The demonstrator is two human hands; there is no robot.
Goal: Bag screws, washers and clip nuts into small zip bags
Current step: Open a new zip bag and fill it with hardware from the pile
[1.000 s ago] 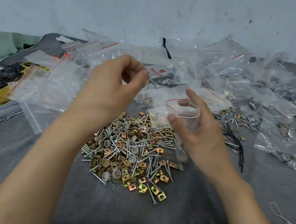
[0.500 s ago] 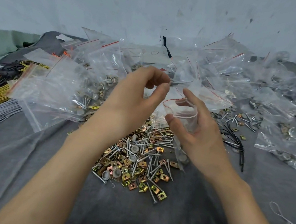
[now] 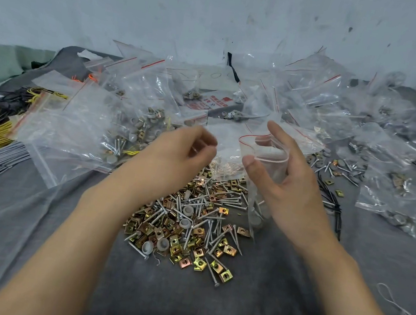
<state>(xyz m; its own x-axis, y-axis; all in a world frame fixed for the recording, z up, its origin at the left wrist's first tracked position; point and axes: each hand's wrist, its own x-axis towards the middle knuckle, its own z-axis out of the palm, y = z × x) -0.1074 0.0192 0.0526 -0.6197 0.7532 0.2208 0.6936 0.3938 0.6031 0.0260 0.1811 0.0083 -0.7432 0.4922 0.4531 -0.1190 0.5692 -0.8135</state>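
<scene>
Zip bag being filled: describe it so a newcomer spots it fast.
Find the pile of screws and clip nuts at centre; the right hand hovers over its right edge. The zip bag it grips is the only one held upright with its red-striped mouth open; the rest lie on the cloth.

One left hand point(image 3: 172, 152), one right hand point(image 3: 293, 194), one open zip bag point(image 3: 269, 154), one heap point(image 3: 190, 230) of loose hardware; bags point(image 3: 129, 97) behind the heap beyond counting

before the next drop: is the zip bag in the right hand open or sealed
Open: the zip bag in the right hand has its red-lined mouth spread apart.
</scene>
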